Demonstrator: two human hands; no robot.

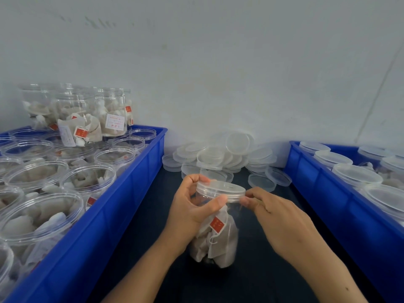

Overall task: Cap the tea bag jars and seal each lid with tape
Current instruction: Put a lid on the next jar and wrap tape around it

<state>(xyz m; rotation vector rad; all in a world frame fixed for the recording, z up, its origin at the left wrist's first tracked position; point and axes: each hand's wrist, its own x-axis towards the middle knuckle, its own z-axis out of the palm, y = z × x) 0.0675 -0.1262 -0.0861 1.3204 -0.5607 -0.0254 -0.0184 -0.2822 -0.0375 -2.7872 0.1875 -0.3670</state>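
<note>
A clear plastic jar [218, 239] full of tea bags with red tags stands on the dark table in front of me. A translucent lid [220, 190] sits on its mouth. My left hand [192, 206] grips the jar's neck and the lid's left rim, thumb across the front. My right hand [277, 217] pinches the lid's right rim with thumb and fingertips. No tape shows in view.
A blue crate [140, 180] on the left holds several open jars of tea bags, with capped jars [87, 114] stacked at its back. A blue crate [328, 193] on the right holds capped jars. Loose lids [225, 158] lie piled against the wall.
</note>
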